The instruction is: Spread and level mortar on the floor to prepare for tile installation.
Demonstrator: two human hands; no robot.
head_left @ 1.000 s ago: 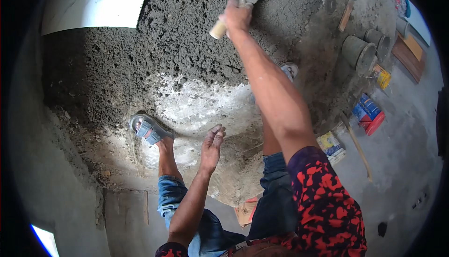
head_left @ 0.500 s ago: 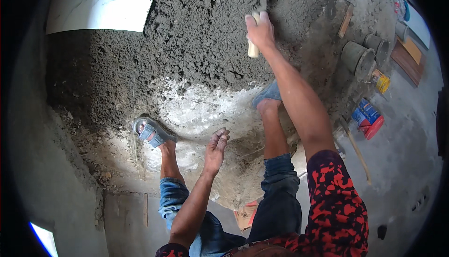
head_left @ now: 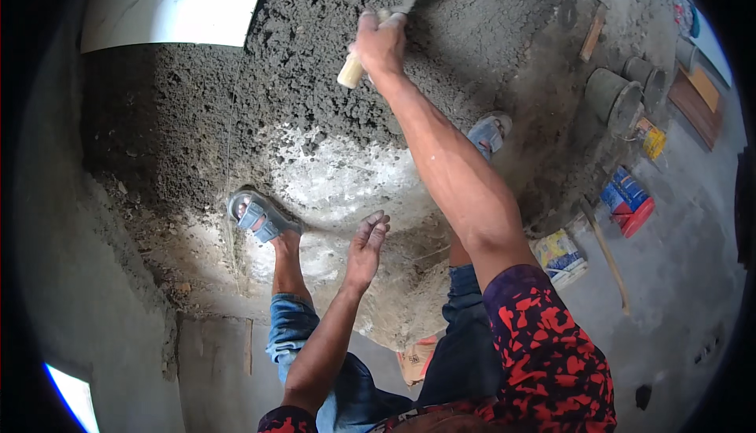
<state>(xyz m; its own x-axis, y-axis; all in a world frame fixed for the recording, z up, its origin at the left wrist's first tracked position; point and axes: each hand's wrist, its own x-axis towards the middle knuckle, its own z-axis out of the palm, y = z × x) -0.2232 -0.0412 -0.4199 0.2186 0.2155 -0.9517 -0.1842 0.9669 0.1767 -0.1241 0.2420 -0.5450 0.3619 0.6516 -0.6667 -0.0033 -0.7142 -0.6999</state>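
Observation:
My right hand (head_left: pixel 379 43) is closed around the pale handle of a trowel (head_left: pixel 351 72). The trowel's grey blade lies against the wet mortar (head_left: pixel 315 79) near the top edge, and its tip runs out of view. My left hand (head_left: pixel 366 248) hangs over the whitish floor between my legs, fingers loosely curled together, with nothing visible in them. Up at the left, a white marbled tile (head_left: pixel 173 4) lies on the mortar. A thin string (head_left: pixel 230 134) runs across the mortar below the tile.
At the right are a hammer (head_left: pixel 593 31), grey buckets (head_left: pixel 606 94), a small yellow container (head_left: pixel 650 138), a blue tub with a red rim (head_left: pixel 628 201), a white-and-blue bucket (head_left: pixel 561 258) and a long wooden handle (head_left: pixel 606 256). A wall (head_left: pixel 102 291) stands left. My sandalled feet rest at the mortar's edge.
My right hand has swept the trowel leftward across the mortar, its handle now slanting. My right foot has shifted right, and a white-and-blue bucket has come into view. My left hand stays put.

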